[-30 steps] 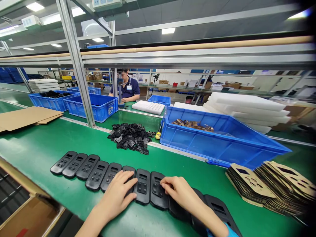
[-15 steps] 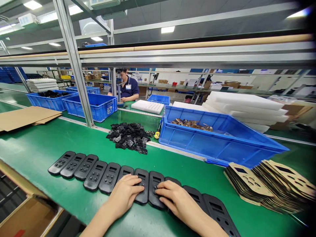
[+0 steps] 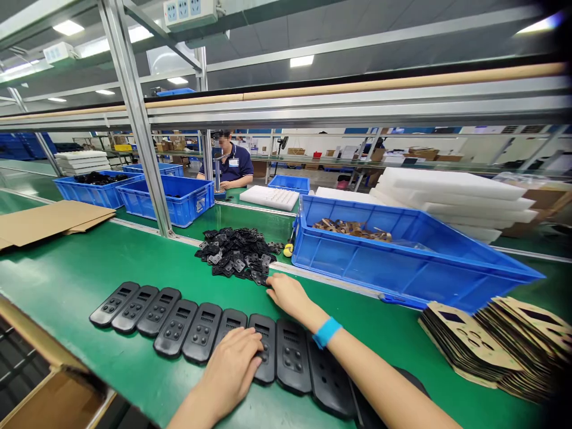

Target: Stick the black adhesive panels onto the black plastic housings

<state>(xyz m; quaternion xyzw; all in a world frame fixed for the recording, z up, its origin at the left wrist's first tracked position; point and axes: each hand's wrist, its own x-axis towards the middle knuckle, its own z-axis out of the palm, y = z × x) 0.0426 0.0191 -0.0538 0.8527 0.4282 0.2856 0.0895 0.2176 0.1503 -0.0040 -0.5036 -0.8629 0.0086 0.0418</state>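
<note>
A row of black plastic housings (image 3: 202,333) lies on the green bench; several have four round buttons, while at least one at the right shows open holes. My left hand (image 3: 236,363) rests over the middle of the row, fingertips on a housing; anything under them is hidden. Farther forward, my right hand (image 3: 288,293), with a blue band at the wrist, reaches to the near right edge of a pile of small black button pads (image 3: 236,253). Its fingertips meet the pile's edge, and whether they pinch a pad is too small to tell.
Behind the pile stand blue bins (image 3: 167,199) and a large blue bin (image 3: 357,253) of brown parts. Stacked tan plates (image 3: 473,345) lie at the right, cardboard sheets (image 3: 49,220) at the left. A metal post (image 3: 138,119) rises midway. Across the bench sits a person (image 3: 235,162).
My right hand has left the row of housings and moved forward to the edge of the pad pile. My left hand stays at the row. The view has shifted slightly.
</note>
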